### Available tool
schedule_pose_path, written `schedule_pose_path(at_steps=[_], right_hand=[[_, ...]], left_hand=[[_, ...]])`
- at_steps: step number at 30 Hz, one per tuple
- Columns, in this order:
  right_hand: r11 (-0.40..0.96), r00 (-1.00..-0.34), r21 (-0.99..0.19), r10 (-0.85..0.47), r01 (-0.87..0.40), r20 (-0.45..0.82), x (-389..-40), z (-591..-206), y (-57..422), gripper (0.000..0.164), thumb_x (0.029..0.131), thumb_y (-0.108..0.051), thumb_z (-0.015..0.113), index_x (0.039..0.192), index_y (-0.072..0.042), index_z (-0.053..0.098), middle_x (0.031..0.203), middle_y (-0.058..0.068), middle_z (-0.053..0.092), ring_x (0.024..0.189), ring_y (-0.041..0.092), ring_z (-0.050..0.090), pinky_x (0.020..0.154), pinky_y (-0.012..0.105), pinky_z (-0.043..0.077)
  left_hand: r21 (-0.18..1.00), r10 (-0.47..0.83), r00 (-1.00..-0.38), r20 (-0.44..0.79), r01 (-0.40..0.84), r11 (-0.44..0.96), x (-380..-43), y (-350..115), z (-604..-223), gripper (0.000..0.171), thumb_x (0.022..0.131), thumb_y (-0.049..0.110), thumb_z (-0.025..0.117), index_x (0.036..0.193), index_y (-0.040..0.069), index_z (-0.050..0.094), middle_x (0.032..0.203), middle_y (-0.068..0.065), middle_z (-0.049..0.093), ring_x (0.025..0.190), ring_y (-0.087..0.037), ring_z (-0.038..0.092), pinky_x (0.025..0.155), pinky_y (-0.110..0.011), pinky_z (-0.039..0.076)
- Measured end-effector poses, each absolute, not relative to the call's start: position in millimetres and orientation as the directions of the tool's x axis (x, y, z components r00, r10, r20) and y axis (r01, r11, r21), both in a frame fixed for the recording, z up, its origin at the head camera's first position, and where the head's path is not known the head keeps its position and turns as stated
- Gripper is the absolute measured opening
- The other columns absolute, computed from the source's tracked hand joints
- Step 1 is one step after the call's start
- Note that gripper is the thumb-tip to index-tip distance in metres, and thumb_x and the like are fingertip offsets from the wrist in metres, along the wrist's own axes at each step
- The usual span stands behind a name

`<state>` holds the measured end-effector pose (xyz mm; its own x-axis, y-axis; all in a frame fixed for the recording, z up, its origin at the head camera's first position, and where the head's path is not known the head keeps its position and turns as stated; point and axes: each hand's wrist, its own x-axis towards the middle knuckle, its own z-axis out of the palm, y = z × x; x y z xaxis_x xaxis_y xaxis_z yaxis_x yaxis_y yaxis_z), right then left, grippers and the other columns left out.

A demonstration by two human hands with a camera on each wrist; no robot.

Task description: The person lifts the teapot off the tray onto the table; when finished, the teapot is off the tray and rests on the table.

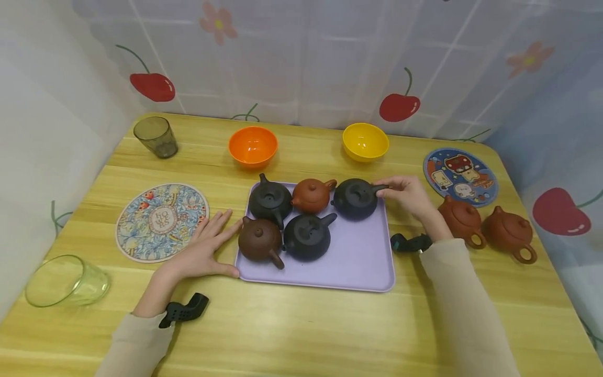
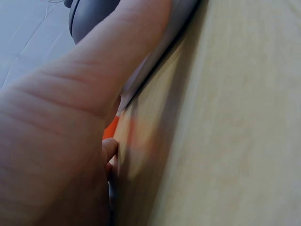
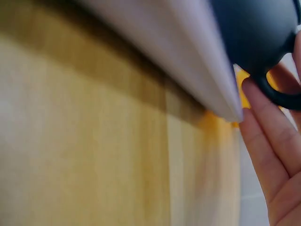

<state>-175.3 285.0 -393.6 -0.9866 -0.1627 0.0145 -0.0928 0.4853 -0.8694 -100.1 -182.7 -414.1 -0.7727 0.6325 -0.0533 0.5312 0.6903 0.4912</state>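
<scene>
A lilac tray (image 1: 360,264) holds several teapots. My right hand (image 1: 411,198) pinches the loop handle of a black teapot (image 1: 353,201) at the tray's back right; in the right wrist view the handle (image 3: 277,98) sits between its fingers. Spread flat on the table, my left hand (image 1: 200,252) has its thumb at the tray's front left corner. Nearest that hand stands a dark brown teapot (image 1: 256,241). Behind it is another black teapot (image 1: 269,200), and a third black teapot (image 1: 305,241) sits at the front middle. A reddish-brown teapot (image 1: 311,196) stands at the back middle.
Two reddish-brown teapots, one nearer (image 1: 461,220) and one farther right (image 1: 506,233), stand beside a blue round mat (image 1: 485,178). Behind the tray are an orange bowl (image 1: 254,149) and a yellow bowl (image 1: 365,144). Leftward lie a floral mat (image 1: 141,230), a dark glass (image 1: 157,139) and a green glass (image 1: 70,283).
</scene>
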Motion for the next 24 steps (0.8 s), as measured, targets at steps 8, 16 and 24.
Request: schedule_pose_path(at_steps=[8, 16, 24], right_hand=[[0.427, -0.999, -0.903, -0.026, -0.044, 0.036, -162, -407, 290, 0.033, 0.074, -0.027, 0.067, 0.100, -0.007, 0.066, 0.093, 0.004, 0.065, 0.084, 0.012, 0.059, 0.071, 0.021, 0.047], [0.055, -0.965, -0.996, 0.247, -0.074, 0.085, -135, -433, 319, 0.035, 0.074, -0.014, 0.068, 0.105, 0.000, 0.062, 0.100, 0.017, 0.060, 0.083, 0.028, 0.061, 0.069, 0.032, 0.049], [0.107, -0.845, -0.990, 0.516, -0.097, 0.139, -92, -432, 326, 0.036, 0.069, -0.016, 0.071, 0.101, 0.000, 0.064, 0.097, 0.016, 0.061, 0.083, 0.023, 0.061, 0.066, 0.026, 0.050]], left_hand=[[0.491, 0.632, -0.773, -0.057, 0.530, 0.692, -100, -183, -414, 0.103, 0.059, 0.066, 0.060, 0.140, 0.019, 0.018, 0.144, -0.014, 0.002, 0.129, -0.032, -0.004, 0.100, -0.048, -0.005], [0.494, 0.632, -0.773, -0.065, 0.525, 0.693, -100, -182, -413, 0.103, 0.059, 0.065, 0.061, 0.139, 0.017, 0.020, 0.144, -0.014, 0.002, 0.129, -0.033, -0.003, 0.100, -0.048, -0.004], [0.493, 0.630, -0.773, -0.075, 0.520, 0.697, -99, -182, -413, 0.102, 0.059, 0.064, 0.062, 0.140, 0.018, 0.018, 0.144, -0.014, 0.001, 0.129, -0.032, -0.004, 0.100, -0.048, -0.005]])
